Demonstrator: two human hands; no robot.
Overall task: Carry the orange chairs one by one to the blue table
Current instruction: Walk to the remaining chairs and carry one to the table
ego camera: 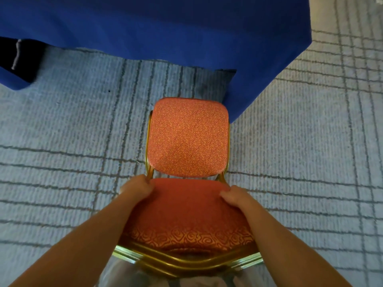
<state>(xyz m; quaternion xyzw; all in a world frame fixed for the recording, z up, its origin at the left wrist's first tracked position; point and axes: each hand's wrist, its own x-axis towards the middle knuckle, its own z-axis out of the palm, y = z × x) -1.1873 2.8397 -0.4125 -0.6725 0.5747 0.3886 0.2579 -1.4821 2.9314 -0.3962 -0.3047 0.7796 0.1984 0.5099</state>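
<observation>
Gripping orange chair (187, 139) backrest | left hand (137, 189), right hand (234, 196) curled round it | blue table (165, 27) just beyond

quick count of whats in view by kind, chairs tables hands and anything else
orange chair: 1
blue table: 1
hands: 2, the left hand and the right hand, both gripping the chair's backrest
dark object at the table's left edge, too unclear to identify: 1
Total: 5
</observation>
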